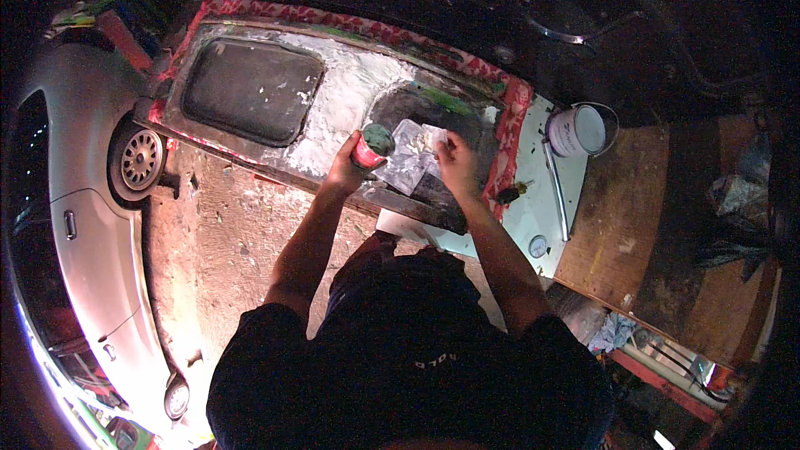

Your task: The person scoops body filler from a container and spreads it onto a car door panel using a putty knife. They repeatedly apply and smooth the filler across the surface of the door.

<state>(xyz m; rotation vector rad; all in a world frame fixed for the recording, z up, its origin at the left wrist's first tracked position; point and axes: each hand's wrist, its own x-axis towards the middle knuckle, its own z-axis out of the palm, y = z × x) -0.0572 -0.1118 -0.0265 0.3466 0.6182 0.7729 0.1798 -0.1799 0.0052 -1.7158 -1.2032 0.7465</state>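
Note:
My left hand (344,169) is closed around a small red tin (367,154) whose top looks dark green. The fingers of my right hand (457,168) pinch a small whitish flat piece (439,140); its exact kind cannot be made out. Between both hands, a crumpled clear plastic sheet (405,168) with pale bits on it lies on a dark panel (250,92). This panel has two rounded recesses, rough white filler (346,83) between them and red patterned edging (513,117).
Right of the panel, a white pail (577,131) with a wire handle, a metal tube (556,192) and a round dial (538,246) rest on a white surface (525,221). Farther right is a brown wooden board (612,217). A silver car (96,237) stands at the left.

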